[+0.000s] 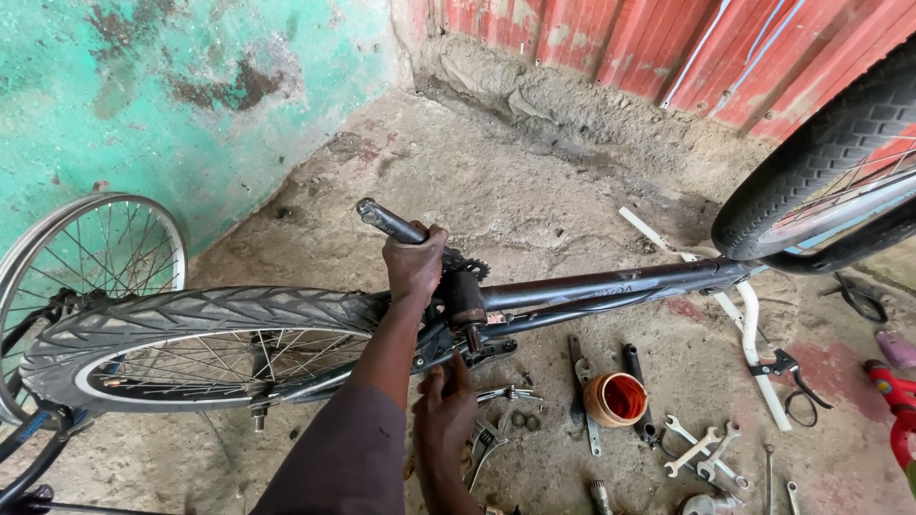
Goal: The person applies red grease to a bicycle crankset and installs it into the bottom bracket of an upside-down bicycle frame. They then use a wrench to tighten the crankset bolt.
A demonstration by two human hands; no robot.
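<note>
Bare floor [496, 181] behind the frame [611, 284] lies open; spanners [701, 453] crowd the near side.

My left hand [417, 259] was raised, arm stretched forward, fingers curled tight in a fist. My right hand [447, 401] sat lower and nearer, fingers bent, thumb up.

**Bike on its side, tools on the floor**

Bike frame [611, 284] runs left to right across the middle. Rear wheel [200, 343] at its left end, a bare rim [91, 253] behind that wheel against the wall [143, 86]. Second tyre [821, 162] at upper right, above the frame's right end. Left hand [415, 262] on the crank arm [391, 222] atop the frame; right hand [447, 401] below the frame. On the floor [534, 181] in front: small tub [615, 399], spanners [706, 453] to its right, adjustable wrench [485, 443] to its left.
</note>
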